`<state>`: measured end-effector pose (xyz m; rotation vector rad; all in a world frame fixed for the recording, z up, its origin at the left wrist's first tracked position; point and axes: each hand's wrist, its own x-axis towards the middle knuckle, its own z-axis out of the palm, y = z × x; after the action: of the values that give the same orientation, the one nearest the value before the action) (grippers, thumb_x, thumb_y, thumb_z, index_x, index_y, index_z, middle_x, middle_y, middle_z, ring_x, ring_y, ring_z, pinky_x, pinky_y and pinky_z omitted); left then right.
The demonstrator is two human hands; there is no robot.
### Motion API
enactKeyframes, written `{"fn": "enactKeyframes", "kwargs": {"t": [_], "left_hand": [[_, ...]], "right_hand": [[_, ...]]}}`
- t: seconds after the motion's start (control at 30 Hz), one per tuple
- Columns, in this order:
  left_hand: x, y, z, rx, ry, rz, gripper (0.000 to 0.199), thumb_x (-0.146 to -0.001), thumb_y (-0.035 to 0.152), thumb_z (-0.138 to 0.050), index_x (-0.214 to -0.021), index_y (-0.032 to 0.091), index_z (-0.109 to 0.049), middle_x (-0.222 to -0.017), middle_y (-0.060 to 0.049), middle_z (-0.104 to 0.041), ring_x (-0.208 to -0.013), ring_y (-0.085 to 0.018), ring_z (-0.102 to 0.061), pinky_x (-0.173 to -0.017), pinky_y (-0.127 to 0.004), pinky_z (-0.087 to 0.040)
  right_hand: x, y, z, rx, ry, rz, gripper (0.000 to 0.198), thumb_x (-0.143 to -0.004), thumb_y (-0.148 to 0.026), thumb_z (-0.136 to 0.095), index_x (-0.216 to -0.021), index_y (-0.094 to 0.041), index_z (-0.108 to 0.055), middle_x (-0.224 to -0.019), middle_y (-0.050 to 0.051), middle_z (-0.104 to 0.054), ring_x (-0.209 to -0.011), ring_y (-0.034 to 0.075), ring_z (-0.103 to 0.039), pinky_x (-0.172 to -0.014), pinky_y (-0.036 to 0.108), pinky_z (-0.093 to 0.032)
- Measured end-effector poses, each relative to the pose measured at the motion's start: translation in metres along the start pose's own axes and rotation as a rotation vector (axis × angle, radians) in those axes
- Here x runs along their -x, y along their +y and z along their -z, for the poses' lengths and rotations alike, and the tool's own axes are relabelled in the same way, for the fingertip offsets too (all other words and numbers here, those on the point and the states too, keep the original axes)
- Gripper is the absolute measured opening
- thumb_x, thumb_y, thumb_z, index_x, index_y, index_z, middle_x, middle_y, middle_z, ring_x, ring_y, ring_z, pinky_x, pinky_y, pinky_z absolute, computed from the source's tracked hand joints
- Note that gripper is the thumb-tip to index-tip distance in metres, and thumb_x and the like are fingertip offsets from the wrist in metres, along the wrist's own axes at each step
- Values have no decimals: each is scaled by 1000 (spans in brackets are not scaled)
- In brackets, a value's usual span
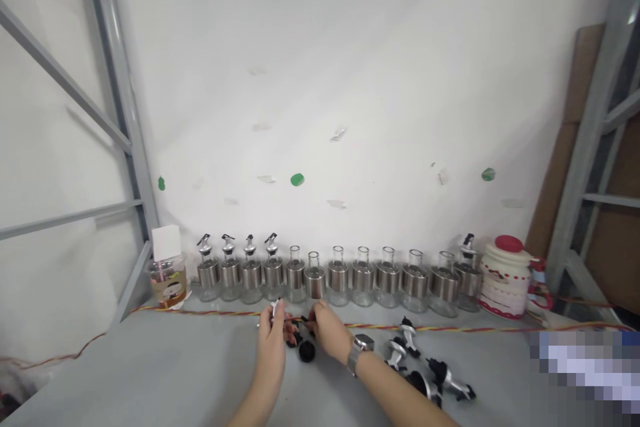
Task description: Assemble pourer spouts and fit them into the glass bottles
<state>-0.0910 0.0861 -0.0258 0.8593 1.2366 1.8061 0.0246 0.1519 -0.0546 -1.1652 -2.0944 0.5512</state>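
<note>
The silver pourer spout [275,307] is pinched in your left hand [271,339]; your right hand [330,330] curls close by, its grip unclear. You seem to be working on the spout's fittings, so the next move calls for a steady left pinch. A round black piece [307,351] lies between your hands, open-necked glass bottles [315,282] stand just beyond, loose pourers [397,351] right of your right hand.

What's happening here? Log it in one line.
left hand: holding pour spout | right hand: at small black part | leftmost glass bottles: spouts fitted | middle glass bottles: uncapped
</note>
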Motion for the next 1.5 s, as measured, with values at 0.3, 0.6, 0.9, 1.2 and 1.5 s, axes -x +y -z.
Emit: {"fn": "enactKeyframes", "kwargs": {"t": [0.3,0.6,0.9,1.2,1.5], "left_hand": [[19,8,-5,-184,-102,-71,36,-63,49,-67,-78,18,-56,-53,5,-53,-47,-13,-49,-51,-24,-37],[70,6,-19,-543,-545,-488,22,-84,38,-42,-93,20,-51,-85,-5,-50,-76,-19,-50,-73,-30,-40],[78,-9,-16,-569,-602,-527,27,-82,45,-44,-87,19,-47,-85,-6,-48,-69,-18,-50,-65,-31,-40],[80,-18,-17,-593,-609,-533,32,-86,48,-33,-83,20,-49,-82,-5,-49,-65,-15,-49,-62,-28,-40],[80,-30,-18,-639,-610,-595,38,-88,49,-24,-84,20,-48,-84,-4,-48,-66,-13,-51,-63,-27,-42]], "right_hand": [[43,-6,52,-342,121,-61,18,-82,-31,-45,-70,-20,-50,-61,-2,-53,-58,15,-51,-56,25,-42],[105,-11,88,-882,135,-185,38,-68,-54,-62,-67,-17,-58,-53,-3,-48,-46,10,-41,-46,23,-34],[112,-26,83,-1045,40,-167,34,-69,-48,-66,-64,-17,-54,-49,-4,-51,-39,6,-41,-39,20,-32],[114,-29,83,-1141,52,-111,33,-71,-44,-67,-73,-22,-42,-55,-8,-50,-38,4,-42,-36,16,-30],[114,-31,84,-1084,25,-85,31,-75,-44,-63,-76,-22,-40,-56,-10,-45,-39,2,-35,-38,17,-26]]}}
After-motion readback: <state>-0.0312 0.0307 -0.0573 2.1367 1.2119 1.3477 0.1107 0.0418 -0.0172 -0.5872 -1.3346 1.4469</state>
